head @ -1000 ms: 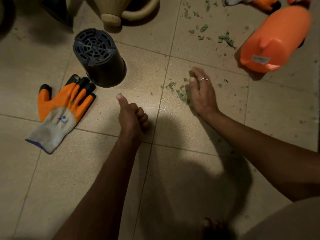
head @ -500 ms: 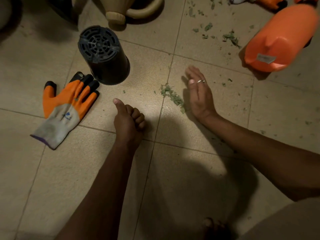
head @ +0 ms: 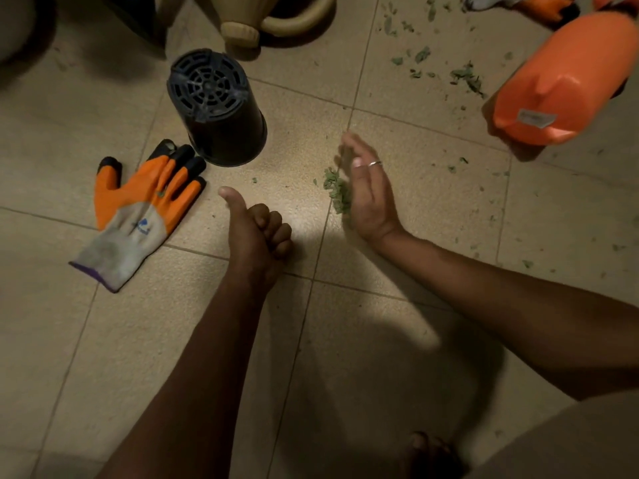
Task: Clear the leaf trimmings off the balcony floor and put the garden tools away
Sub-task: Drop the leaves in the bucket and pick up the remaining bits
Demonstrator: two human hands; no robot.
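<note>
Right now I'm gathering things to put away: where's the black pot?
In the head view, the black pot sits bottom up, left of centre, between the orange glove at lower left and the beige watering can above it.

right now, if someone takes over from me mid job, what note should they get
Left hand: a fist with the thumb out, resting on the floor, nothing seen in it.
Right hand: open, fingers straight, set on edge against the small pile of leaf trimmings.
Things: orange glove lies flat beside the upturned black pot; orange bottle at upper right; beige watering can at the top edge.
Done: one small pile gathered.
Left: gather the loose trimmings near the bottle, lift the pile off the floor, put all tools away.
</note>
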